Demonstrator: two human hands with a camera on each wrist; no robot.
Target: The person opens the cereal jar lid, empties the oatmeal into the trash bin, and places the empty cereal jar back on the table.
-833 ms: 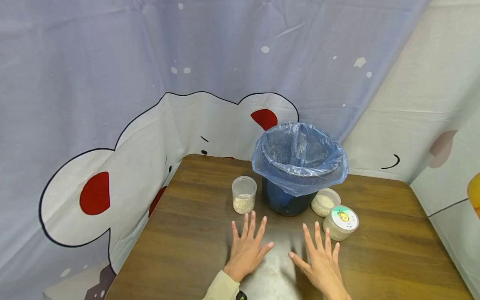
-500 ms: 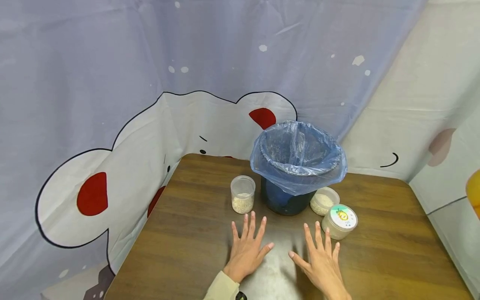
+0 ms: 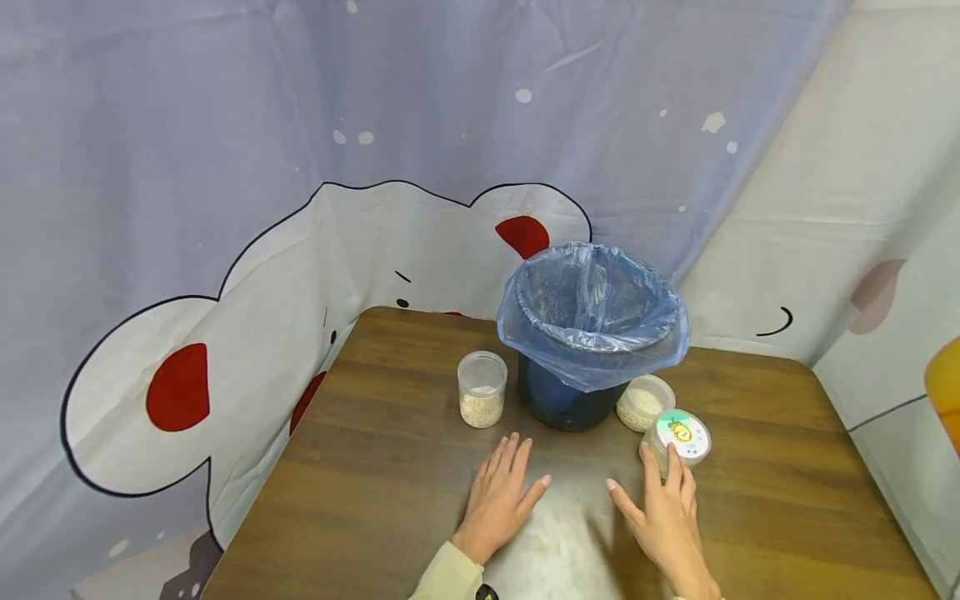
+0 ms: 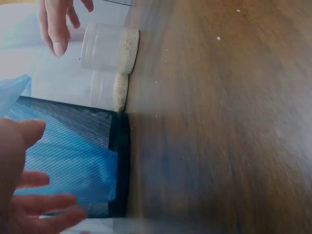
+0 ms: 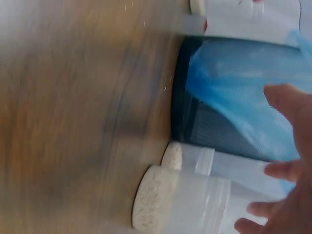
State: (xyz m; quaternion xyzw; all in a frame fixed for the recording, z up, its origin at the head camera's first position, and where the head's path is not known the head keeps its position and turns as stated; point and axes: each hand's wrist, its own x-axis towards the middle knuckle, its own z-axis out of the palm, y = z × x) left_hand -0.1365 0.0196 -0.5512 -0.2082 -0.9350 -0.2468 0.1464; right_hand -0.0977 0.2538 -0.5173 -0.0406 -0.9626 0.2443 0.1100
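A wooden table (image 3: 360, 500) is supporting a dark bin (image 3: 562, 404); a blue bag (image 3: 600, 362) is draping over its edge, probably to avoid slipping in. The left hand (image 3: 497, 504) is hovering, extended, holding nothing. Well apart, the right hand (image 3: 663, 521) is gripping nothing, fanning loosely at a lidded jar (image 3: 687, 439) right of the bin; contact is unclear. A taller jar (image 3: 482, 400) and squat tub (image 3: 645, 402) are flanking the bin. The lid is showing a cartoon fruit (image 3: 681, 431); no writing is readable.

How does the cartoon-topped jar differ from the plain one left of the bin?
The cartoon jar has a white and green printed top; the plain jar shows its grains from above. The cartoon jar sits by the right hand; the plain jar is nearer the left hand. Both have clear walls and pale grains inside.
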